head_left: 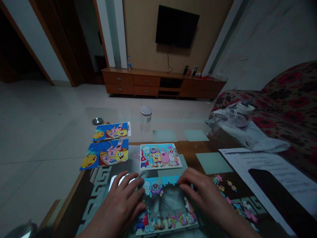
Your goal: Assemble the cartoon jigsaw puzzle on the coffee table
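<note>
A partly assembled jigsaw puzzle (160,224) lies on the glass table, its cartoon border joined around an open middle. My left hand (121,200) rests along its left side, fingers stretched out and apart. At the upper right corner, the thumb and forefinger of my right hand (201,188) close on a puzzle piece at the border, mostly hidden by the fingertips. Just beyond the puzzle is a matching picture card (160,157). Loose puzzle pieces (244,208) are scattered to the right of my right hand.
Two blue cartoon pictures (106,153) lie at the far left, near a metal lid (97,121). A clear lidded jar (145,119) stands behind. To the right are printed sheets (237,162), a dark phone-like slab (277,188) and a plastic bag (255,134).
</note>
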`<control>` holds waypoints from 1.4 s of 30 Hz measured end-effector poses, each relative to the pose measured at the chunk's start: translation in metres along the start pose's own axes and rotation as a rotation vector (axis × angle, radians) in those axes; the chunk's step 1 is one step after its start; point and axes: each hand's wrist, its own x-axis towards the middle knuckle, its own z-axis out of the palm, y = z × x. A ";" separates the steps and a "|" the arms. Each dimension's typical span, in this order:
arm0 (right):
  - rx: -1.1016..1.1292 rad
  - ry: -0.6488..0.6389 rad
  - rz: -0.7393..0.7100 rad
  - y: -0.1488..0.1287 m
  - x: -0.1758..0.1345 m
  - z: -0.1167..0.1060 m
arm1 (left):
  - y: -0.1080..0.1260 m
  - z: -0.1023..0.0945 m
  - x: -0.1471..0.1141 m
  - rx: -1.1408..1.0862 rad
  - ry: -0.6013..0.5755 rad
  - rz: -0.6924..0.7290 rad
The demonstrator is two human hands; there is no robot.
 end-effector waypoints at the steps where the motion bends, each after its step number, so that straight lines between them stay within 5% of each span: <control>1: 0.002 0.009 -0.001 0.001 0.000 -0.001 | 0.000 0.001 0.000 -0.007 -0.005 0.002; 14: 0.305 0.152 0.211 0.018 -0.006 -0.008 | -0.001 0.005 0.000 0.012 0.036 -0.009; 24: 0.260 0.130 0.206 0.005 -0.006 -0.011 | -0.016 0.020 -0.006 0.118 0.073 0.173; 36: 0.064 0.151 -0.007 0.007 -0.007 -0.002 | -0.010 0.025 -0.005 0.030 0.145 0.082; 42: -0.021 0.129 0.057 0.004 -0.005 0.000 | -0.017 0.028 -0.006 0.103 0.184 0.183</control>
